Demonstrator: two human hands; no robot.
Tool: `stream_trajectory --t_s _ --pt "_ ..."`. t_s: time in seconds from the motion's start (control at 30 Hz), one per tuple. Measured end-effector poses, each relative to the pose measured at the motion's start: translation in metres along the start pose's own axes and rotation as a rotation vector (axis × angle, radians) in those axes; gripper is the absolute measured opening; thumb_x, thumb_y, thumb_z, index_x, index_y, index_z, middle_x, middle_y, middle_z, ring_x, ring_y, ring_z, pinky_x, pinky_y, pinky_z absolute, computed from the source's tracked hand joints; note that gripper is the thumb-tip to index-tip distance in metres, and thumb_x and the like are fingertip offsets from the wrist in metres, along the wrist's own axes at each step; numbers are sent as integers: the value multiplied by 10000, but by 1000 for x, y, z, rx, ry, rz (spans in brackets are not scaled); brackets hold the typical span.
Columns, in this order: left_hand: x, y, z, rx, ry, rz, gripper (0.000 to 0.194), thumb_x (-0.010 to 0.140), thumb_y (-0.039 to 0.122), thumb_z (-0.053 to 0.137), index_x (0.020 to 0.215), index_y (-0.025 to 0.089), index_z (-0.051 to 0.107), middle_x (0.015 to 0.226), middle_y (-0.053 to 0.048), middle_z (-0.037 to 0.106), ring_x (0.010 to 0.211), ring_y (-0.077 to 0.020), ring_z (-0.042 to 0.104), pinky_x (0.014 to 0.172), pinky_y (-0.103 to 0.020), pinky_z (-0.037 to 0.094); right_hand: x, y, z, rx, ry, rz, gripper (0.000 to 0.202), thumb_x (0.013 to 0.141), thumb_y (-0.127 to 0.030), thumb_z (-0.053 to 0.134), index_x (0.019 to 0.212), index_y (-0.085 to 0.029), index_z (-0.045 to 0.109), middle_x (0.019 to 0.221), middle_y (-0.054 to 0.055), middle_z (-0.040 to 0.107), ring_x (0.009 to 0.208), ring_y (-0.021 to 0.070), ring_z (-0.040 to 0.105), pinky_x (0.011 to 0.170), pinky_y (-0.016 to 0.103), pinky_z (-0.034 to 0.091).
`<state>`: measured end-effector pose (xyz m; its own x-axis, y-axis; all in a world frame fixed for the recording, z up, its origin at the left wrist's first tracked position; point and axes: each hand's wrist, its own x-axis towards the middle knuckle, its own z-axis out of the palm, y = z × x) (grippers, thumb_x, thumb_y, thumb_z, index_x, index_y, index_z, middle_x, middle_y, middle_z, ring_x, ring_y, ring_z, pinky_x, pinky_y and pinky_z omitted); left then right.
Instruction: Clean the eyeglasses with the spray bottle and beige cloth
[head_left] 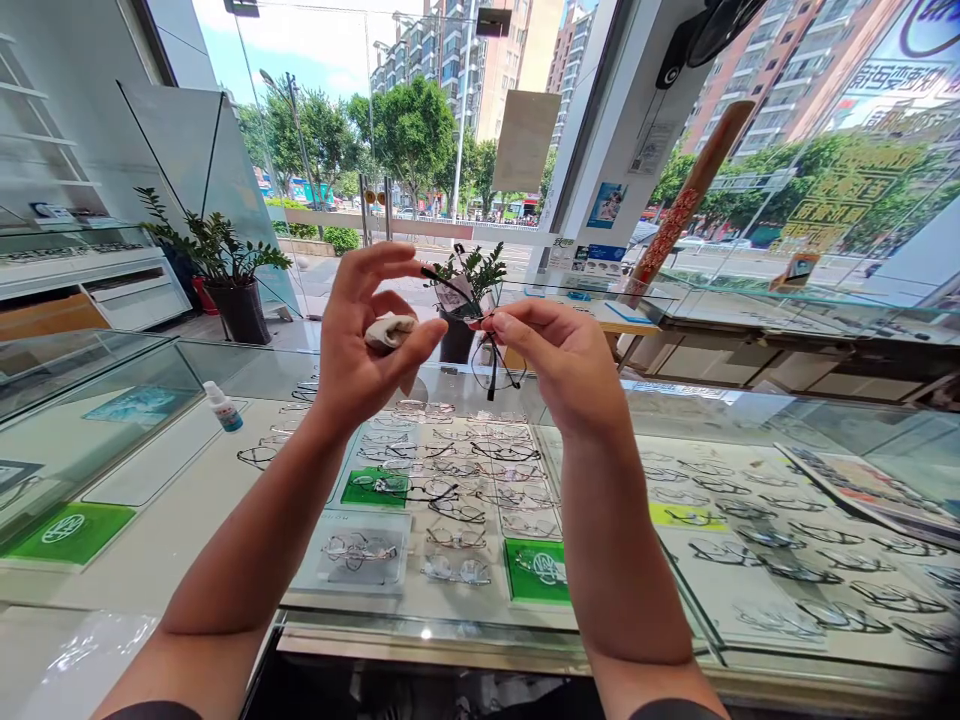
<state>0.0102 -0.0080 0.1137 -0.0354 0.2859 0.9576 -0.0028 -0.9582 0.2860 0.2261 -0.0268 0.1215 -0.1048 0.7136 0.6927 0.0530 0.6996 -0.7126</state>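
Observation:
A pair of thin-framed eyeglasses (491, 386) with dark temple tips is raised above the glass counter. My right hand (571, 362) pinches it near the hinge between thumb and fingers. A crumpled pale cloth (390, 331) sits in the curled palm of my left hand (346, 350). The left index fingertip reaches the dark tip of one temple; whether it presses on it I cannot tell. That temple points up and left, and a small pale tag or label (453, 293) shows beside it. The lenses hang below my right fingertips.
Several rows of eyeglasses (457, 512) lie in the glass display case (360, 612) below my hands. A small spray bottle (223, 407) stands at left. More frames (810, 535) and a magazine (862, 480) are at right. Potted plants (238, 300) stand by the windows.

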Motion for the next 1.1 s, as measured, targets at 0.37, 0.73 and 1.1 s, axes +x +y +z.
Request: stream_trajectory --t_s 0.37,0.73,1.1 --pt "-5 33 7 146 -222 -387 345 917 533 873 866 204 785 585 20 619 486 -111 508 441 -255 362 -9 -5 18 -268 141 -140 149 982 -345 773 931 -212 816 951 43 842 889 199 748 893 413 598" --pt "-3 30 11 165 -196 -444 352 920 519 861 786 205 777 543 27 563 453 -100 458 405 -241 315 -12 -2 27 -360 124 -247 146 1030 -321 730 918 -256 795 993 50 822 972 240 741 949 447 616" --pt "-3 22 10 102 -192 -491 336 890 487 896 775 201 761 536 29 554 441 -91 447 379 -223 304 -9 -4 25 -295 37 -220 177 1041 -375 735 924 -252 787 1041 56 801 1004 236 727 950 439 616"
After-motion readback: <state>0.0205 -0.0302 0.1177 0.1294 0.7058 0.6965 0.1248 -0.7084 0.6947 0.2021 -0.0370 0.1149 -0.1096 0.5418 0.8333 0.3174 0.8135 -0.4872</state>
